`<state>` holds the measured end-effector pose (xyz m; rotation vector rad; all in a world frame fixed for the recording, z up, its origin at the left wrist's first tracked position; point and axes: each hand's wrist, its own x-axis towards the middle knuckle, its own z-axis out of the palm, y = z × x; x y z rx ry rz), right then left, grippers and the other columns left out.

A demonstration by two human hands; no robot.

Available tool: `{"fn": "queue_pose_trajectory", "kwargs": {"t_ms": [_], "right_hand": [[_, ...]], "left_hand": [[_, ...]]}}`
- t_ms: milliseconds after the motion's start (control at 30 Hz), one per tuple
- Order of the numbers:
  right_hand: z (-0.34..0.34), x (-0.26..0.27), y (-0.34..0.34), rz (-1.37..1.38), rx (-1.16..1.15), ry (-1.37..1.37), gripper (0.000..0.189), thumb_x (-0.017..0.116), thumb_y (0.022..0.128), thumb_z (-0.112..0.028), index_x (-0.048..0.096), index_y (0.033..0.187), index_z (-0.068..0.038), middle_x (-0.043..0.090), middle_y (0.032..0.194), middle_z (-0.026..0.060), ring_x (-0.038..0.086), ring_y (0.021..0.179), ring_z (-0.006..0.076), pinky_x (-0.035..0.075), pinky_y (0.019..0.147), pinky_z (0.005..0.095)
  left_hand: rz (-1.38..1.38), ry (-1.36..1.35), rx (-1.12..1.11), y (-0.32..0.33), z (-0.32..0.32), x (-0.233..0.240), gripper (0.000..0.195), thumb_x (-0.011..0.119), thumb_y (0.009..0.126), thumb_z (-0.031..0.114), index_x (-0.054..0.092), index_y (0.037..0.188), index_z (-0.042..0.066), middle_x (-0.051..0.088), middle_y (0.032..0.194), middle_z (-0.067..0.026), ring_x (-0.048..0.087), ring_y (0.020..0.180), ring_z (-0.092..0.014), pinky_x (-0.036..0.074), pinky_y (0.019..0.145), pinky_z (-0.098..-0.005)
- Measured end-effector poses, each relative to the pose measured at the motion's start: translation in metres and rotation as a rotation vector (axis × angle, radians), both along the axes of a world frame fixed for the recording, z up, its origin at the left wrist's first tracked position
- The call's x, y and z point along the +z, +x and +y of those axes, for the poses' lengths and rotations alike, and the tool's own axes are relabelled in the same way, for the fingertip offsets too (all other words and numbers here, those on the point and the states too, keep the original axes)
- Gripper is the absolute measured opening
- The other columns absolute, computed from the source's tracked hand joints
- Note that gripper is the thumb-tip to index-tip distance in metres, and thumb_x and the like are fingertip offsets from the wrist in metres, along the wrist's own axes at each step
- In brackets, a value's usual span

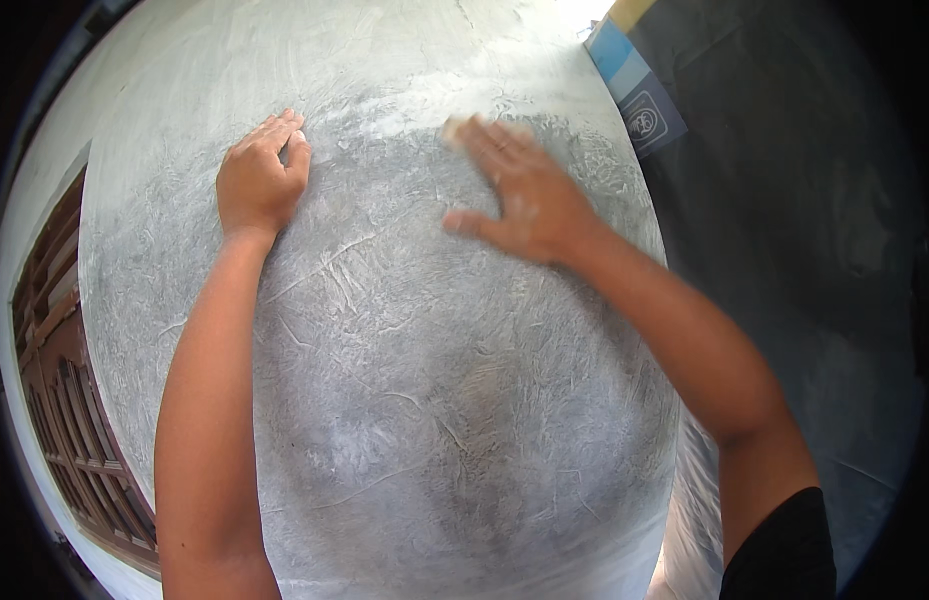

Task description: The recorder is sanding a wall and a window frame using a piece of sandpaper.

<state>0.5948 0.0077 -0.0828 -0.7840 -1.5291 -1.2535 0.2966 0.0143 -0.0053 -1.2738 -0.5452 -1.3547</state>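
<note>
A grey-white plastered wall surface (pixel 404 322) with rough streaks and fine raised lines fills the middle of the head view. At the upper left, my left hand (pixel 263 172) rests against it with the fingers together and the thumb alongside; nothing shows in it. My right hand (pixel 520 191), blurred, is over the surface at upper centre right, fingers stretched and thumb apart. A small pale, blurred piece (pixel 454 131) shows at its fingertips; what it is and how it is held cannot be made out. A whiter patch (pixel 427 101) lies just above the right fingertips.
Brown wooden doors or shutters with slats (pixel 89 420) stand at the left rim. Dark sheeting (pixel 779 247) covers the right side, with a blue, white and dark strip bearing a logo (pixel 633 97) at its upper edge. Crinkled, light-catching sheeting (pixel 693 510) lies at lower right.
</note>
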Motion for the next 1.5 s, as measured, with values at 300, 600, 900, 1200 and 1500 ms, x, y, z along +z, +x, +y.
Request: {"fn": "queue_pose_trajectory", "kwargs": {"t_ms": [300,600,900,1200,1500], "right_hand": [[0.017,0.013,-0.022,-0.007,-0.021,0.083,0.114,0.022,0.083,-0.088,0.023,0.152,0.003,0.030,0.156,0.0234,0.027,0.146,0.0343,0.017,0.121,0.0391],[0.009,0.052,-0.016,0.156,-0.083,0.076,0.103,0.022,0.089,-0.081,0.026,0.152,-0.001,0.031,0.157,0.0196,0.026,0.147,0.0315,0.017,0.121,0.0400],[-0.004,0.056,-0.015,0.123,0.020,0.061,0.084,0.030,0.096,-0.070,0.036,0.149,-0.005,0.036,0.153,0.0218,0.029,0.146,0.0344,0.022,0.120,0.0432],[-0.016,-0.170,-0.046,-0.029,0.124,-0.121,0.067,0.061,0.092,-0.042,0.043,0.145,-0.005,0.041,0.149,0.0204,0.043,0.133,0.0405,0.032,0.112,0.0533],[-0.047,-0.404,-0.037,0.066,0.062,-0.508,0.074,0.064,0.088,-0.047,0.044,0.146,-0.005,0.040,0.150,0.0214,0.043,0.132,0.0435,0.032,0.110,0.0566]], "left_hand": [[0.105,-0.048,0.185,0.004,0.001,0.005,0.050,0.050,0.094,0.033,0.056,0.138,0.010,0.051,0.146,-0.0085,0.044,0.138,-0.024,0.030,0.117,-0.0385],[0.205,-0.188,0.500,0.030,-0.007,-0.018,0.086,0.038,0.094,0.066,0.017,0.157,0.012,0.018,0.163,-0.0043,0.015,0.151,-0.018,0.011,0.124,-0.0400],[0.243,-0.234,0.454,0.031,-0.017,-0.042,0.089,0.041,0.093,0.065,0.015,0.157,0.010,0.018,0.163,-0.0088,0.015,0.151,-0.023,0.010,0.124,-0.0430],[-0.015,-0.334,0.275,0.015,-0.018,-0.208,0.082,0.053,0.090,0.055,0.030,0.154,0.009,0.027,0.161,-0.0114,0.022,0.149,-0.030,0.012,0.119,-0.0536],[-0.055,-0.608,0.182,0.039,-0.031,-0.439,0.078,0.055,0.088,0.056,0.044,0.147,0.006,0.035,0.155,-0.0211,0.026,0.146,-0.039,0.008,0.115,-0.0653]]}}
